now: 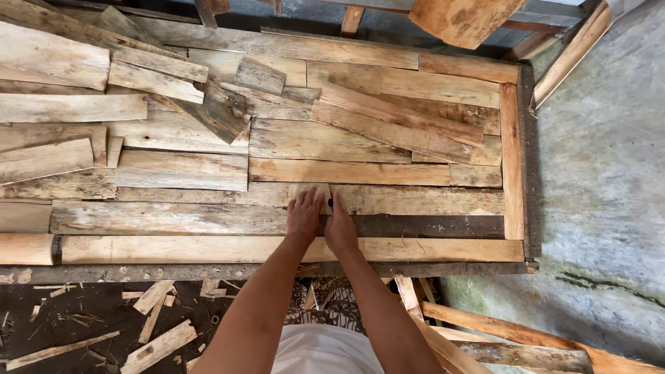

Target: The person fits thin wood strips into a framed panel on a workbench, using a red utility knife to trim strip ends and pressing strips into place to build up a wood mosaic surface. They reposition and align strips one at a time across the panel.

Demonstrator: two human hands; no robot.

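Note:
My left hand (305, 213) lies flat, fingers together, on a small pale piece of wood (309, 191) that sits on a long weathered plank (415, 201) of the wooden platform. My right hand (339, 225) is right beside it, closed around a small dark tool (331, 201) whose tip touches the right edge of the small piece. What kind of tool it is stays hidden by my fingers. Both forearms reach up from the bottom of the view.
The platform (512, 159) is made of many rough planks, with loose offcuts (222, 111) piled at the upper left. Wood scraps (156, 343) litter the dark ground at lower left. Bare concrete floor (603, 180) lies to the right, with long slats (499, 332) at lower right.

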